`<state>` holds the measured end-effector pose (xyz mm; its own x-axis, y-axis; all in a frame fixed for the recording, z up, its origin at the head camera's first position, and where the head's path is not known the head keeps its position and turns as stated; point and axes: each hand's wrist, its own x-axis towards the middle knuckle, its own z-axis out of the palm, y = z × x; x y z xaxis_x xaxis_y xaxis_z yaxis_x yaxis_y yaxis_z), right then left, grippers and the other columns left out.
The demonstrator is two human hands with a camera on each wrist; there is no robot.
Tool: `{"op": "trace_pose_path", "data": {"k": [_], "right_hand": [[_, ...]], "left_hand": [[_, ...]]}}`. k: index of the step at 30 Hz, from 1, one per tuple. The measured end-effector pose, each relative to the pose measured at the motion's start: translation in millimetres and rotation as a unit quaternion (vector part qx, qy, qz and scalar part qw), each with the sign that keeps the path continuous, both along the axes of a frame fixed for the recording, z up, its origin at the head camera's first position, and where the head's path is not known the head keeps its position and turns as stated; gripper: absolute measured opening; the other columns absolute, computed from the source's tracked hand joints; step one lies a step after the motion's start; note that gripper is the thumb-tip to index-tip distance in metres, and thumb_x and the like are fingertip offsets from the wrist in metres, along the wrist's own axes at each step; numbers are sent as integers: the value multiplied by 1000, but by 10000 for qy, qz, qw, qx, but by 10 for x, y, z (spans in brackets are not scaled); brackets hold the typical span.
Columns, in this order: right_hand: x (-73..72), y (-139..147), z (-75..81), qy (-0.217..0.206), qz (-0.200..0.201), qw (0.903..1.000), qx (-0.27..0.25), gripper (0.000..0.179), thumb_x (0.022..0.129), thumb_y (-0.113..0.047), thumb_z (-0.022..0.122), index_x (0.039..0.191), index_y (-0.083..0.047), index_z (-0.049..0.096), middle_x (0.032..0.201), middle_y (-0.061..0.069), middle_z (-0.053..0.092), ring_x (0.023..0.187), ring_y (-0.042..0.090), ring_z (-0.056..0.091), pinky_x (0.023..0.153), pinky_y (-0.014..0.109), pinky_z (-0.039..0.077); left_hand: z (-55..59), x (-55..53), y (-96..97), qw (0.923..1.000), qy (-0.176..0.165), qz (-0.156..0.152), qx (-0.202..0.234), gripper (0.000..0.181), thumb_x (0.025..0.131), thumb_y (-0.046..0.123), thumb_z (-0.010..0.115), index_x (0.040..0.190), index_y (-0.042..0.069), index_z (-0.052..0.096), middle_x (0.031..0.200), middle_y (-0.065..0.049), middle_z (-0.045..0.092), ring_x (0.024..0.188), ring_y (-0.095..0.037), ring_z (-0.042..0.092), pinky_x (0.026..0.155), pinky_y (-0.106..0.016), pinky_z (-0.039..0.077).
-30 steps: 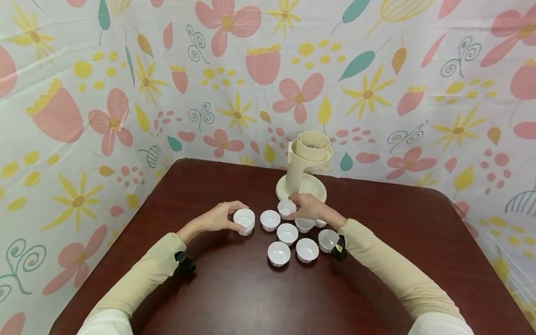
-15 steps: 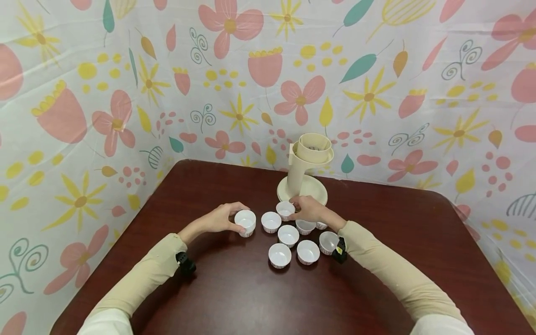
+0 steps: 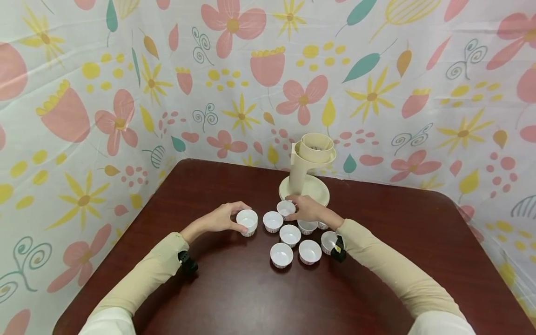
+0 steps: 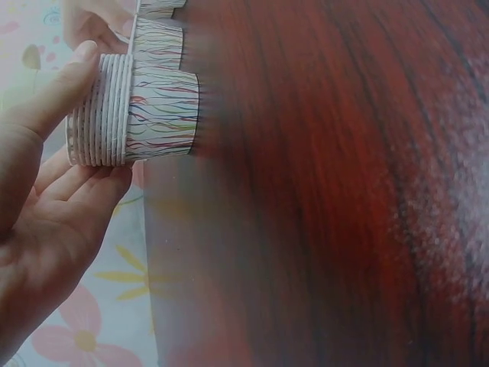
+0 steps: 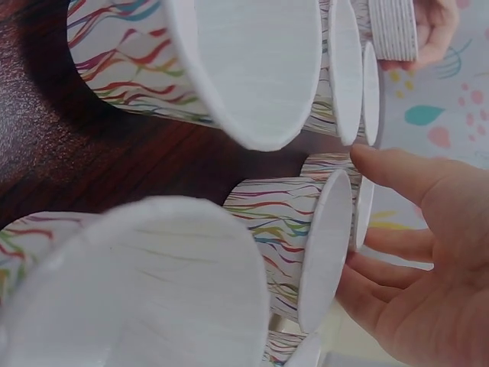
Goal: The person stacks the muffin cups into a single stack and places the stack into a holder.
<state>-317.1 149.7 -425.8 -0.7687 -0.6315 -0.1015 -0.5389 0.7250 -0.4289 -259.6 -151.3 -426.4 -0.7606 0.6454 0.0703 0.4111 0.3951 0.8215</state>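
Observation:
My left hand (image 3: 219,217) grips a stack of white paper baking cups (image 4: 99,111), thumb on one side and fingers on the other. In the left wrist view the nested rims sit above a cup wall with coloured wavy lines. My right hand (image 3: 309,208) holds the rearmost single cup (image 3: 284,208) between thumb and fingers at its rim; the right wrist view shows that cup (image 5: 365,210) partly hidden behind a nearer one. Other upright single cups stand close about it, among them a front cup (image 3: 281,255) and one beside the stack (image 3: 273,222).
Behind the right hand stands a cream holder (image 3: 298,174) with a round cup-shaped top, on a round cream base (image 3: 320,188). A cup (image 3: 329,242) lies partly behind the right wrist camera. Flowered cloth (image 3: 234,83) hangs along the back and left of the dark red table (image 3: 234,293).
The rearmost cup has shifted slightly left with my right hand, nearer the cup beside it. My left hand stays on the stack. The head view has moved a little.

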Motion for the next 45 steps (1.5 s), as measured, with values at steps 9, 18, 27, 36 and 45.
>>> {"op": "trace_pose_path", "data": {"k": [9,18,27,36,45], "right_hand": [[5,8,16,111,72,9999,-87,62,86,-24,74,132,9,49,117,23,63,91,28,64,81,40,50],[-6,17,32,83,-159,9994,-292,57,85,-27,75,124,6,52,115,21,63,87,25,63,79,39,49],[26,34,33,440,-251,9958,-759,48,82,-23,77,116,1,52,103,16,66,88,25,64,76,36,50],[45,37,64,496,-407,9934,-946,51,83,-25,75,120,0,51,107,14,66,90,23,64,76,34,52],[88,20,107,484,-468,9922,-1045,51,85,-26,72,123,0,50,108,15,66,89,22,64,77,34,51]], "left_hand": [[30,16,22,10000,-80,60,-9,54,78,3,78,125,-8,53,120,-24,63,114,-35,60,94,-51,47],[-25,-8,16,9999,-37,122,14,54,78,3,79,124,-8,53,119,-25,63,114,-36,60,94,-48,48],[32,30,15,9999,-82,57,-2,54,78,2,78,124,-9,52,120,-26,62,114,-38,59,94,-50,47],[-199,-149,-9,9999,-111,65,-43,57,77,2,79,126,-7,52,122,-24,62,115,-36,59,94,-48,48],[-286,-196,-37,9998,-66,146,-86,58,76,10,82,126,1,55,122,-16,65,115,-27,61,94,-40,49]]}}
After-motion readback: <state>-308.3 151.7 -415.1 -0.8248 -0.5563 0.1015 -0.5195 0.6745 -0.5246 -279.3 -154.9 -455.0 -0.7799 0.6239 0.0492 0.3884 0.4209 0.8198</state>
